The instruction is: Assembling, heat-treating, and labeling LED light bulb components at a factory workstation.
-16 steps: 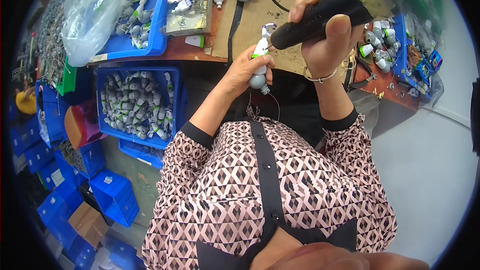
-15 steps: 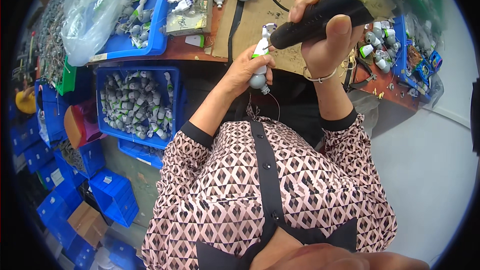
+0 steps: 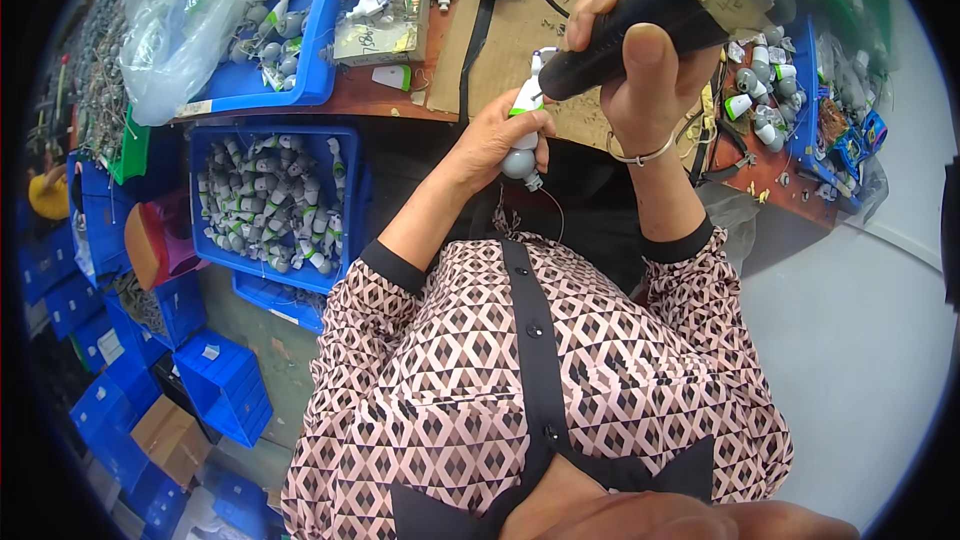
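In my left hand (image 3: 492, 140) is a small plastic piece (image 3: 520, 162), white and green with a round grey end and a thin wire hanging from it. My fingers are closed around its middle, with the grey end pointing toward me. My right hand (image 3: 655, 90) grips a black electric screwdriver (image 3: 625, 35) whose back end is wrapped in yellowed tape. Its nose slants down to the white part of the piece. The bit is barely visible, and I cannot tell whether it sits in a screw.
A cardboard sheet (image 3: 455, 70) lies on the bench under the work. White and purple pieces are heaped on a box (image 3: 375, 42) behind. Blue bins of similar pieces stand at the far left, lower left (image 3: 202, 230) and right (image 3: 803, 90). Pliers (image 3: 735, 162) lie at right.
My right hand and the screwdriver's taped end have shifted a little left, so the tool slants more steeply. My left hand and the plastic piece have barely moved.
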A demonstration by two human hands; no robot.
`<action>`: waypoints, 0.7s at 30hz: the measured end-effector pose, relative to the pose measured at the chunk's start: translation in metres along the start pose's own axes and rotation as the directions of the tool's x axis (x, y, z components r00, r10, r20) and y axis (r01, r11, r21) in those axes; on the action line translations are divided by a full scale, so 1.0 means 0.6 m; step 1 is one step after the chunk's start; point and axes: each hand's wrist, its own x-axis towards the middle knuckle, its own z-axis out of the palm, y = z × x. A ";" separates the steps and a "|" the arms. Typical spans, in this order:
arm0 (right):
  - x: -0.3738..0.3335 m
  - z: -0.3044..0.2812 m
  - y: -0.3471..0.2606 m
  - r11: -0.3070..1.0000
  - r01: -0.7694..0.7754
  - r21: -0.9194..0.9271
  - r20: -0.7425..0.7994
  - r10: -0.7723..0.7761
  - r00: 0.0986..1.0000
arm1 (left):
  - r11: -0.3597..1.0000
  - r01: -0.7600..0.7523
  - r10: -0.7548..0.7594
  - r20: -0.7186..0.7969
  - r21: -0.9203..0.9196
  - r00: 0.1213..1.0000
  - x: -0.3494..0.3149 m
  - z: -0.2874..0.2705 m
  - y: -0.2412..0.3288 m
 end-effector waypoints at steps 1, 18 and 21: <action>-0.001 0.003 -0.002 1.000 0.000 0.001 0.000 0.000 1.000 | 1.000 0.000 0.000 -0.001 0.001 1.000 0.000 0.000 0.000; 0.126 -0.158 0.088 0.287 0.270 -0.919 0.303 0.074 0.950 | 0.985 -0.102 0.117 -0.104 0.139 0.988 -0.020 -0.002 0.013; 0.101 -0.229 0.158 0.071 0.389 -0.918 0.394 0.063 0.917 | 0.843 -0.250 0.324 -0.079 0.476 0.943 -0.018 0.000 0.010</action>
